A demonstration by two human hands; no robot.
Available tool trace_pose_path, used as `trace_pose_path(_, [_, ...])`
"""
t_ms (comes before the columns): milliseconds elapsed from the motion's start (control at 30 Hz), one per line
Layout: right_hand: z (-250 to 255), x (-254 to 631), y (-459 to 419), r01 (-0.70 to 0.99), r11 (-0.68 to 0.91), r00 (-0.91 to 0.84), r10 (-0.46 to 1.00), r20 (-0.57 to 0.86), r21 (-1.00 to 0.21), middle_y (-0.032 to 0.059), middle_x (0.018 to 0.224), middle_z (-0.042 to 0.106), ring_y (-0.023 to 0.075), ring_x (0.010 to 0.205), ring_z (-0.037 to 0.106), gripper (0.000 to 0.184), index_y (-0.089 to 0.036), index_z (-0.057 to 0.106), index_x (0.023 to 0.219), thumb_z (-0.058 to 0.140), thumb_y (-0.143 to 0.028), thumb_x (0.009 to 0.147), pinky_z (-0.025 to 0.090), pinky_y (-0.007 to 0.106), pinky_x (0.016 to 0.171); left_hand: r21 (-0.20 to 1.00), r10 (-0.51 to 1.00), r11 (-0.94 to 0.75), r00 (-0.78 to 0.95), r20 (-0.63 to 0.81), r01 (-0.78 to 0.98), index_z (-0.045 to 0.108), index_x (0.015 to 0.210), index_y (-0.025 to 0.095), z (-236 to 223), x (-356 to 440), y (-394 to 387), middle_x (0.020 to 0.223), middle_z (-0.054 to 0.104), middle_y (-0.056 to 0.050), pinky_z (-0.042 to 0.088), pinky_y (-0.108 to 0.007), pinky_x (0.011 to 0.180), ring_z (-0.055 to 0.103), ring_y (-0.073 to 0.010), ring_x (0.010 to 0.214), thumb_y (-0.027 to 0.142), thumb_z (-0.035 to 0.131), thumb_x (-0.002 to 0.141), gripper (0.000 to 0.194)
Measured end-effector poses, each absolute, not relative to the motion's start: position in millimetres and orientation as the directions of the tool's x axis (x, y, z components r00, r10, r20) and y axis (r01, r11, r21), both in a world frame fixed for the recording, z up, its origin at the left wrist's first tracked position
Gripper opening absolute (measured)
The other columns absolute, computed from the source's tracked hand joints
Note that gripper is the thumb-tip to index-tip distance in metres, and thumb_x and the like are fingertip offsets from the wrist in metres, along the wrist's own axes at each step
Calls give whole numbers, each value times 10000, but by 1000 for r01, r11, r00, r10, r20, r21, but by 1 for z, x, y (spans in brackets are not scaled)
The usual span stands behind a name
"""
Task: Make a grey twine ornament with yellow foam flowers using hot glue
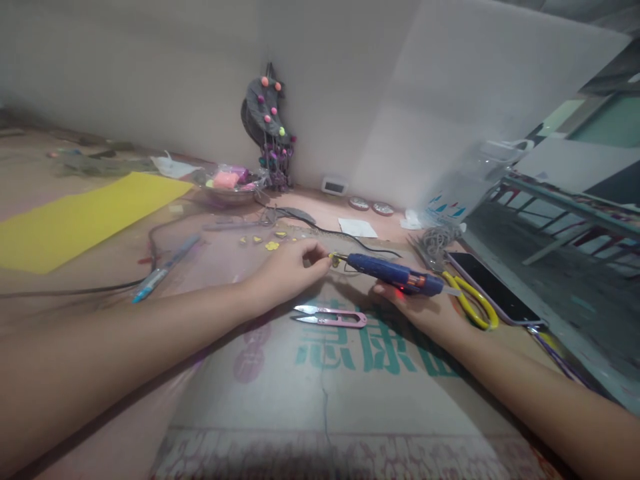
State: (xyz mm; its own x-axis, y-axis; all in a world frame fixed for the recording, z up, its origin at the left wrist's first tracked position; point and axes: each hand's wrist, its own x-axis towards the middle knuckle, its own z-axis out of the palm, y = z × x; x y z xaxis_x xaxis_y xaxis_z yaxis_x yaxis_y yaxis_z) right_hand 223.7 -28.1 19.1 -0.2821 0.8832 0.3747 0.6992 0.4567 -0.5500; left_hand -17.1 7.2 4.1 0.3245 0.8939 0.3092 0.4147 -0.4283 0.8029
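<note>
My right hand (405, 303) is closed around a blue glue gun (385, 270), whose nozzle points left and whose red light glows. Pinched between the thumb and finger of my left hand (295, 267) is a small yellow piece (335, 260), right at the nozzle tip. Its exact shape is too small to make out. Below the hands, pink-handled thread snips (333, 317) lie on a printed cardboard sheet (280, 407). Several small yellow cutouts, among them a yellow flower (271, 246), lie just beyond my left wrist.
Yellow-handled scissors (475, 307) and a phone (495, 287) lie at right, near the table edge. A pen (167, 267), a yellow sheet (85, 220) and a bowl (233, 195) of craft materials are at left. A moon-shaped hanging (265, 110) with pompoms stands against the wall. Black cord (340, 230) crosses the back.
</note>
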Motion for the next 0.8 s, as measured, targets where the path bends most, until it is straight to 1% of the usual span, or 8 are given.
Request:
trace_pose_path(167, [17,225,-28,729,416,-247,900,358,-544,10,681,624,191,616,607,192,-233,564,744,638,-400,803,509,316,550,788,894,-431,327,306,440,600,791,181,5,-17,7,774,649,0,414,-274,654,581,-169,717,327,519,837,174])
trace_pose_path(333, [18,225,-29,766,387,-214,907,364,-514,7,671,623,188,609,596,189,-238,559,733,632,-403,790,497,302,543,779,887,-445,336,316,441,600,797,176,6,-17,6,787,650,-7,420,-273,663,584,-173,733,332,508,839,186])
trace_pose_path(500, [19,224,-29,774,358,-209,923,323,-522,-2,664,618,188,617,598,180,-237,568,728,633,-394,786,492,298,563,785,894,-429,337,296,448,599,797,174,8,-17,5,779,645,-2,424,-270,665,585,-166,722,330,512,838,184])
trace_pose_path(600, [18,224,-28,780,352,-196,923,331,-517,-8,664,622,184,606,598,182,-237,574,728,638,-400,777,486,294,554,782,891,-434,340,301,447,604,801,173,8,-17,4,785,647,-2,423,-269,672,586,-166,735,322,514,837,178])
trace_pose_path(800, [18,223,-29,789,333,-175,927,332,-516,-7,662,629,175,592,604,185,-229,580,717,635,-396,775,482,281,535,777,894,-431,337,297,458,606,799,172,7,-17,5,766,648,-2,411,-260,632,572,-157,692,333,518,837,187])
